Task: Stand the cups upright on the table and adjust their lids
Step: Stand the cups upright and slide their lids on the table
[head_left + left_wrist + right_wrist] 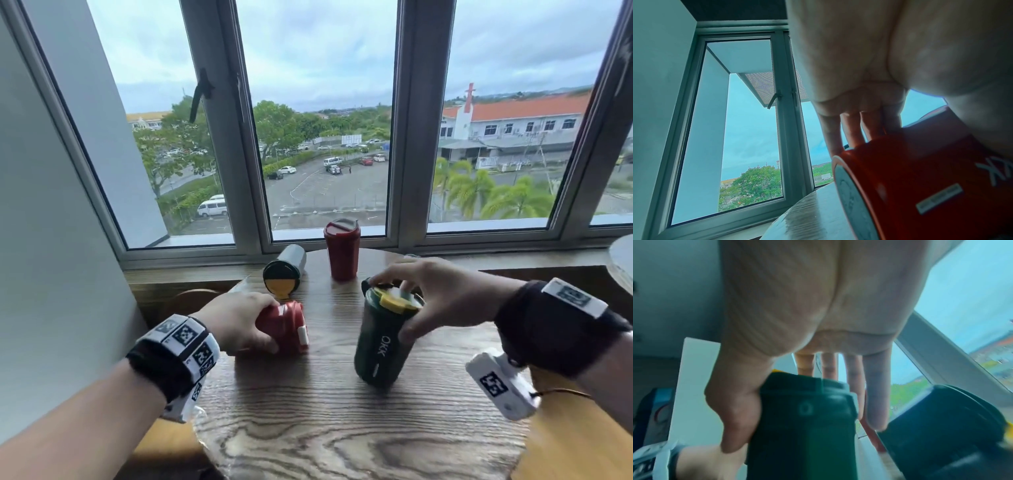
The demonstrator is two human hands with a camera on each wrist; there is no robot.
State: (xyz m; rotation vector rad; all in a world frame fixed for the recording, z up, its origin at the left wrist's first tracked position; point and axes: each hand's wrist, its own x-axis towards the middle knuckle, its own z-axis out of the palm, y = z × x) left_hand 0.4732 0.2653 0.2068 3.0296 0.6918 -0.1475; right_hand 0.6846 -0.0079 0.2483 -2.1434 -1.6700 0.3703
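Observation:
A red cup (pixel 284 329) lies on its side on the round wooden table (pixel 325 428), lid end pointing right. My left hand (pixel 260 325) grips its body from above; the left wrist view shows the fingers (pixel 859 128) curled over the red cup (pixel 920 178). A dark green cup (pixel 380 346) with a yellow-tabbed lid (pixel 394 299) stands leaning slightly. My right hand (pixel 399 305) grips its top, thumb on the near side and fingers over the lid. The right wrist view shows the green cup (pixel 803 418) held close.
Another red cup (pixel 342 250) stands upright at the table's far edge. A grey cup (pixel 286 269) with a dark lid and yellow flap lies on its side at the back left. The window sill (pixel 479 260) runs just behind. Wooden chairs (pixel 575 445) flank the table.

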